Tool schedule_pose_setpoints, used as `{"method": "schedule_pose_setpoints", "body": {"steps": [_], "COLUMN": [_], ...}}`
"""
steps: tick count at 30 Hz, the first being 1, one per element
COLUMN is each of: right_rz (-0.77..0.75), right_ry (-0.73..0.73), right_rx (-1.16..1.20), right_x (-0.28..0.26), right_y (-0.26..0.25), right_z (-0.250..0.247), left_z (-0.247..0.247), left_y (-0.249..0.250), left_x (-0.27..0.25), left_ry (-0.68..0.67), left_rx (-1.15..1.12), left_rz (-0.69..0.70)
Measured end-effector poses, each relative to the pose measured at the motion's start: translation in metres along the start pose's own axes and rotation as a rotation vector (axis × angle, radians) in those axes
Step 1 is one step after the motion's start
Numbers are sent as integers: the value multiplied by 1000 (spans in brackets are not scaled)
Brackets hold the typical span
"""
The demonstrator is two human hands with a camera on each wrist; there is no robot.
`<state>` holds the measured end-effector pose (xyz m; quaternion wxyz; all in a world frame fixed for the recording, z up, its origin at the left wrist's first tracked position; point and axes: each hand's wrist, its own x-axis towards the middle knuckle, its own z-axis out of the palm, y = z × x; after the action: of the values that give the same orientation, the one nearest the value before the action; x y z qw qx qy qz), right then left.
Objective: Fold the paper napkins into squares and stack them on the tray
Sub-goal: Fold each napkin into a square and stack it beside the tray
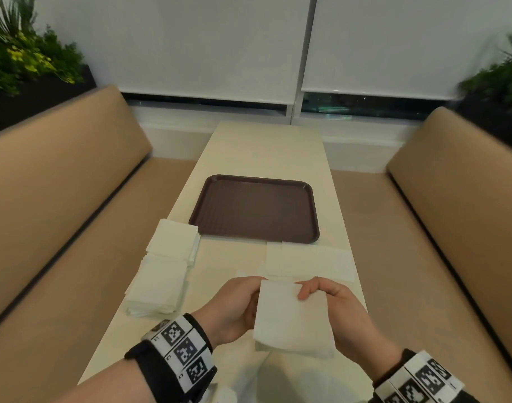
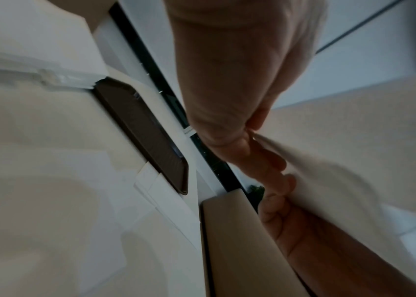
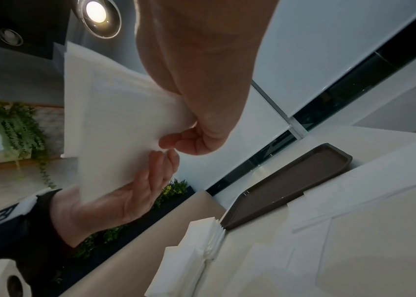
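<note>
Hands, left hand (image 1: 234, 308) and right hand (image 1: 340, 312), pinch a folded paper napkin (image 1: 292, 318) between them above the tabletop (image 1: 234, 258), brown tray (image 1: 254, 209) beyond.

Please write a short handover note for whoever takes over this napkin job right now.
Left hand and right hand both hold one white napkin up above the table's near end.
The brown tray sits mid-table with nothing on it.
Napkin piles lie left of the tray; an opened napkin lies flat at its near right.
Done: nothing stacked yet.
Left: finish this fold, place it on the tray, repeat for the rest.
</note>
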<state>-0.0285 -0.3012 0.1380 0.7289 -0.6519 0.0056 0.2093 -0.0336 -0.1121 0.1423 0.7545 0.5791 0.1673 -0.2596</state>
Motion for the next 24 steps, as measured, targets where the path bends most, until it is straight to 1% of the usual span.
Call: {"method": "schedule_pose_setpoints", "body": {"steps": [2,3,6,9,15,17,19,20,21,22,24], "right_rz": [-10,-20,-39,-50,-49,-43,-62,-85,-118,-151,-198], "right_ry": [-6,-6,2,-2,-74,-111,-102,-83,-60,-39,-64], "right_rx": [-36,-52,-93,-119,-40,8,-19,-93,-217,-400,-805], "right_x": [-2,-2,-4,-5,-7,-7,-7,-7,-7,-7,-6], "right_y": [0,0,-2,-3,-6,-8,-15,-19,-23,-27,-32], "right_z": [-1,-1,1,4,4,1,-2,-1,2,6,18], "left_z": [2,4,6,9,3,1,-1,-2,-3,-3,-2], "left_y": [0,1,2,5,3,2,1,1,0,-1,-3], "left_x": [-2,-3,-5,-11,-14,-16,-18,-19,-20,-20,-21], "left_ry": [19,3,-23,15,82,129,173,186,191,189,172], "left_rx": [1,17,147,268,391,446,539,582,624,661,704], "left_rz": [5,15,76,167,298,355,429,463,492,520,565]}}
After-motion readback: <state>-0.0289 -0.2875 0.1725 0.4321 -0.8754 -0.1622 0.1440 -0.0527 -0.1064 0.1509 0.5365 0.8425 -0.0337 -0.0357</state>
